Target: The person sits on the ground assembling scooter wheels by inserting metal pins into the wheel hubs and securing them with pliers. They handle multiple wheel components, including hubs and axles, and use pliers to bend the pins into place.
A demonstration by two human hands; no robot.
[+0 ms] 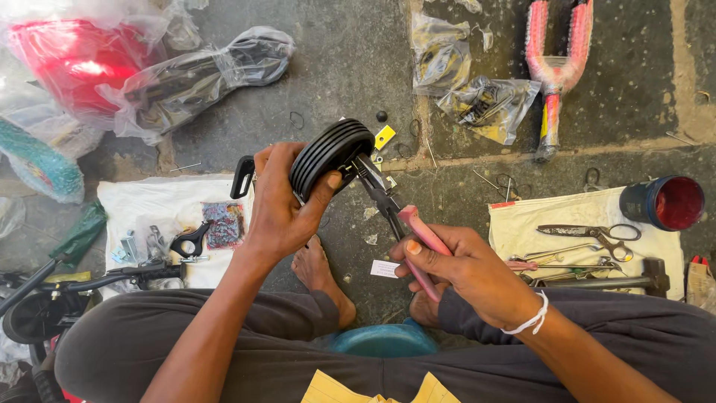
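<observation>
Mid-frame, your left hand (280, 205) is clamped around the small black wheel (328, 155); your right hand (462, 269), lower right, squeezes pink-handled pliers (395, 216) whose tip meets the wheel's hub

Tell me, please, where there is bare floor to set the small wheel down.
Bare floor lies above the left hand, between the bagged black part and the small bags. The strip between the right hand and the white cloth is narrow. That cloth is crowded with scissors and wrenches.
</observation>
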